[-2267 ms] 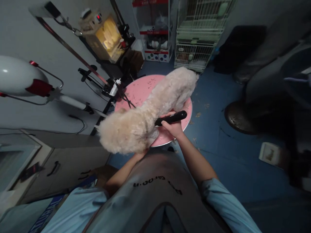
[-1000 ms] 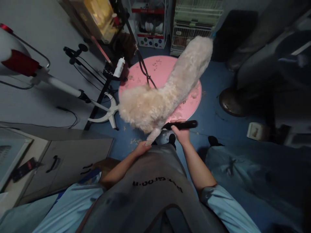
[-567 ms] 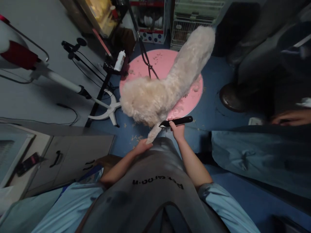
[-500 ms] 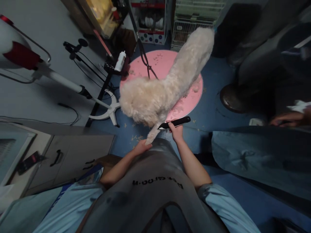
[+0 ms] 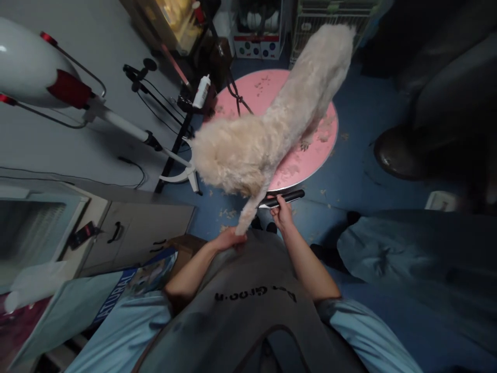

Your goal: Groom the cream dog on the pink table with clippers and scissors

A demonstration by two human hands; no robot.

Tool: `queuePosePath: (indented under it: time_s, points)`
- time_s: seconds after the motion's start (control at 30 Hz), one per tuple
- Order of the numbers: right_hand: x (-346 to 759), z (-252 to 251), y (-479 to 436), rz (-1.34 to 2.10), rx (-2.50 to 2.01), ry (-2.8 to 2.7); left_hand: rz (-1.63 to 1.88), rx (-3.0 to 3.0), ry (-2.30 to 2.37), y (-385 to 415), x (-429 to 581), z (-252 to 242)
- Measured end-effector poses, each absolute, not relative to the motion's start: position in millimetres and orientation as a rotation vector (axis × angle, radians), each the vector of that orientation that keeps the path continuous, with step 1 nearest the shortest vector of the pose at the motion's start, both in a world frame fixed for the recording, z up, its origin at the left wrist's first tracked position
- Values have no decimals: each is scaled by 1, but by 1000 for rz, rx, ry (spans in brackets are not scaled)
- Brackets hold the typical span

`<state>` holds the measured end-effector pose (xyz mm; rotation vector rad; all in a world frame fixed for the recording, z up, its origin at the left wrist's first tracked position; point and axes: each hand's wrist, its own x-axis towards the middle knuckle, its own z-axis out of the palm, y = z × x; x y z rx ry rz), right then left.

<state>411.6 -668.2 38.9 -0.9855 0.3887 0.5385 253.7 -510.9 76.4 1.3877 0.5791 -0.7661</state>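
Observation:
A cream, curly-coated dog stands on a round pink grooming table, its fluffy head toward the left. One front leg reaches out over the table's near edge, and my left hand is closed around its paw. In my right hand is a black hair clipper, gripped by its body. The clipper's front end points left and lies at the side of the outstretched leg; whether it touches the fur I cannot tell. A dark leash loop hangs beside the dog's neck.
Cut fur lies on the table and floor. At left are a white-and-red dryer on a stand, a white bottle and a grey cabinet. Another person's blue-green garment is at right. A wire cage stands behind.
The view has shifted, so the surroundings sit farther right. The clipper has drawn slightly away to the right side of the leg. My left hand keeps hold of the paw.

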Motion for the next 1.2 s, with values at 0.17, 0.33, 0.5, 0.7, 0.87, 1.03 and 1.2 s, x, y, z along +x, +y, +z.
queuePosePath:
  time_s: [0.17, 0.33, 0.5, 0.7, 0.87, 1.03, 1.2]
  points:
    - [376, 50, -678, 652, -1000, 305, -839, 1273, 491, -504, 256, 83]
    - [429, 61, -683, 443, -1077, 253, -838, 1233, 407, -494, 267, 86]
    - [420, 74, -659, 461, -1237, 145, -851, 1247, 365, -479, 278, 86]
    - [407, 88, -639, 328, -1457, 127, -874, 1481, 301, -457, 280, 78]
    - [408, 100, -617, 208, -1664, 74, -812, 1511, 339, -449, 280, 61]
    - [373, 115, -589, 255, -1904, -208, -693, 1465, 301, -444, 280, 49]
    - [427, 138, -570, 60, -2350, -524, -614, 1413, 257, -444, 280, 46]
